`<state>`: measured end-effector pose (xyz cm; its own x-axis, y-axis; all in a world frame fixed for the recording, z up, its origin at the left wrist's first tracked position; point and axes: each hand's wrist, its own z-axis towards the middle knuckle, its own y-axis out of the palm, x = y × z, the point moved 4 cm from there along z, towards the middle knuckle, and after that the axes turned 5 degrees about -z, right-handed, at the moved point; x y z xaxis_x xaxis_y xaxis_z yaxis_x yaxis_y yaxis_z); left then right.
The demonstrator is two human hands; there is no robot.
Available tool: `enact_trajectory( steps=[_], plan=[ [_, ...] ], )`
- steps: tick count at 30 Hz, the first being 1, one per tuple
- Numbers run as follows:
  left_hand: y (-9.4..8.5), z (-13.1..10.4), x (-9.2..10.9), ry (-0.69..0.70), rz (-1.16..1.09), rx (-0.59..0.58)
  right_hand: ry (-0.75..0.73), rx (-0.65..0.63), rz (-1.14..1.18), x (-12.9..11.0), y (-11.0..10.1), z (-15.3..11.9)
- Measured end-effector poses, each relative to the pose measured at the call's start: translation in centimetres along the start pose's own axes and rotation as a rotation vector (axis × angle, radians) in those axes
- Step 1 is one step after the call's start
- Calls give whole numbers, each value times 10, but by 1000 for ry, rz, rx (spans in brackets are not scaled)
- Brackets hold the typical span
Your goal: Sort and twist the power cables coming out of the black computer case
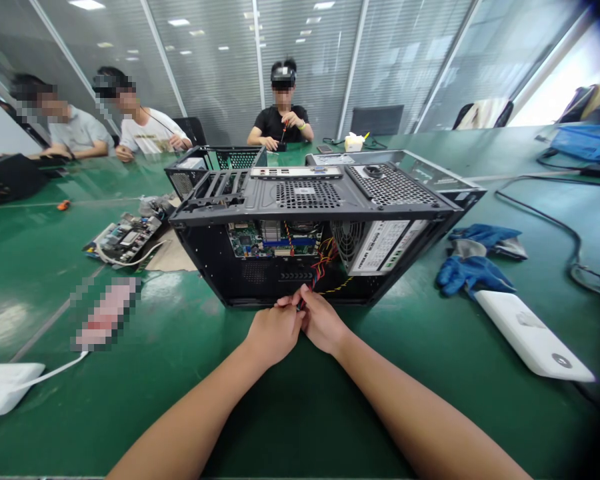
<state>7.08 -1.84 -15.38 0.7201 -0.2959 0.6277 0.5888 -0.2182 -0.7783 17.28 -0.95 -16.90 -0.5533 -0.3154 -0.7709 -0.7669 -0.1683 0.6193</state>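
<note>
At far left, a white device (10, 388) lies on a green counter (180, 360); beyond it, a loose circuit board (127, 240) rests beside brown cardboard (173, 253). In the middle stands an open computer case (260, 193), its open side facing the wearer, with a motherboard (247, 243) inside.

The left hand (273, 333) is at the case's near lower edge, its fingers curled narrowly around the end of a bundle of thin coloured cables (323, 260). The right hand (325, 321) meets it there, fingers pinched on the same bundle; the tip they hold is hidden. The cables run back into the case, beside the power supply (387, 248).

The step in hand appears to be handling the cable ends. A next move on them would call for a firm hold near the tips, a clear view of any connector, and slack in the wires.

At right lie blue gloves (473, 273) and another white device (533, 333).
</note>
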Motion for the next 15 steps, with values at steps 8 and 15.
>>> enact_trajectory(
  steps=[8,15],
  plan=[
    [0,-1,7,-9,314,-134,13,10,-3,1,-1,1],
    [0,-1,11,40,509,-126,-8,12,15,1,-1,1]
  ],
)
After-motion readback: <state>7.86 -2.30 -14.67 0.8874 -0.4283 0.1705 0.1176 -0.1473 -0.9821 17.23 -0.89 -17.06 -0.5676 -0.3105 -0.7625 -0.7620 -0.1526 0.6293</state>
